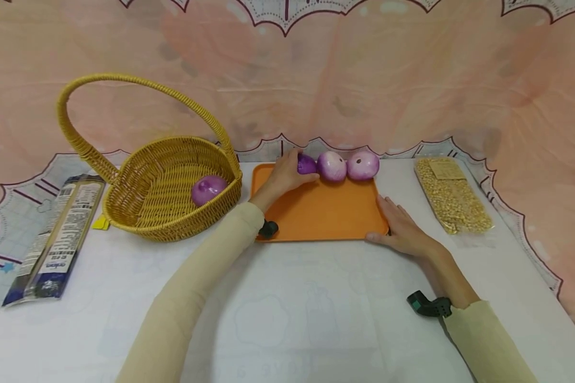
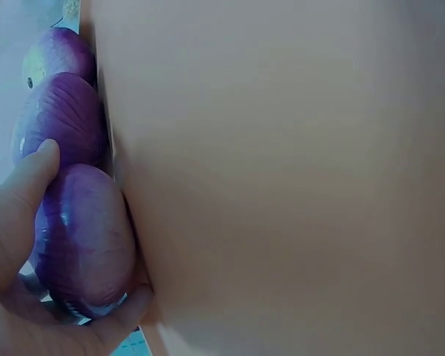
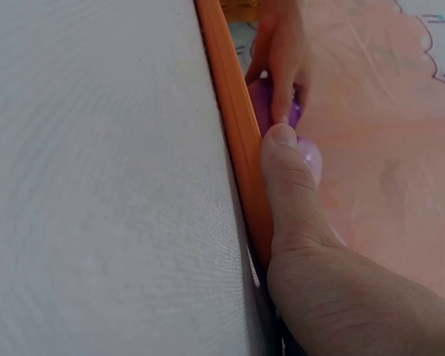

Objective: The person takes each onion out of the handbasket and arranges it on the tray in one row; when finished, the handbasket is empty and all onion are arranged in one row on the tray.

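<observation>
A person in pale sleeves works at a white table [image 1: 311,298]. An orange tray [image 1: 326,213] lies towards its far edge, with three purple onions in a row along the tray's far edge. The left hand [image 1: 287,173] has thumb and fingers curled round the first onion [image 1: 307,164], the one nearest the far left corner. Just beside it is the middle onion [image 1: 332,166], then the end onion [image 1: 362,165] by the far right corner. The right hand [image 1: 401,227] rests at the tray's near right corner, thumb spread from its fairly straight fingers, holding no onion.

Left of the tray stands a yellow wicker basket [image 1: 172,229], with a fourth onion [image 1: 208,190] against its right wall. A long packet [image 1: 59,239] lies by the table's left side; a bag of corn [image 1: 452,197] lies to the right.

The step appears to be handling the first onion in its row; whether it is arriving or leaving, I cannot tell. Either way, the next move calls for care not to roll its neighbours.
</observation>
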Demonstrator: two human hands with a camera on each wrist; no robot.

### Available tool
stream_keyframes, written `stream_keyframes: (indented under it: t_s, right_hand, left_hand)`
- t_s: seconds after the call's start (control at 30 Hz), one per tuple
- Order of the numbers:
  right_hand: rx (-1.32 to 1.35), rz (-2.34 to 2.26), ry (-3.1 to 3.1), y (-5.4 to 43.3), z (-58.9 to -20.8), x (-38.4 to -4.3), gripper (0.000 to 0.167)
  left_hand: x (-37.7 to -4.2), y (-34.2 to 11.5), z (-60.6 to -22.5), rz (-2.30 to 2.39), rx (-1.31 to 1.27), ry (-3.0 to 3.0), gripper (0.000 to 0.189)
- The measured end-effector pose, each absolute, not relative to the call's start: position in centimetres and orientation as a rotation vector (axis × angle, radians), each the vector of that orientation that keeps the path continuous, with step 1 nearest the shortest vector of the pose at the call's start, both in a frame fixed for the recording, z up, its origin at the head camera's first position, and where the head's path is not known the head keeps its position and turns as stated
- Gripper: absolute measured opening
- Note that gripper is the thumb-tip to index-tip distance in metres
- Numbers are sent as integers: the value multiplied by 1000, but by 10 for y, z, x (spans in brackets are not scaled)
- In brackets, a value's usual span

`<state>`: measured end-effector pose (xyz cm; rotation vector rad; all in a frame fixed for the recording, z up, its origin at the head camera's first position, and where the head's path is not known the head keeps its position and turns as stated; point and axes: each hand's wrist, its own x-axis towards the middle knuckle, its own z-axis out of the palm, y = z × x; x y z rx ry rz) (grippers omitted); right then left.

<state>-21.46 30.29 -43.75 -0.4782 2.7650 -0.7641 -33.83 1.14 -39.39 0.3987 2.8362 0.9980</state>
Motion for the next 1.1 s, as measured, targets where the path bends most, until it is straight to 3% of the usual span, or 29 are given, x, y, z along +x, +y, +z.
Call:
stream_keyframes:
  t_s: [1.1]
  right_hand:
    - [-473, -760, 2761, 302, -438, -214, 106]
  left_hand:
    - [-337, 10, -394, 881, 394, 2892, 88]
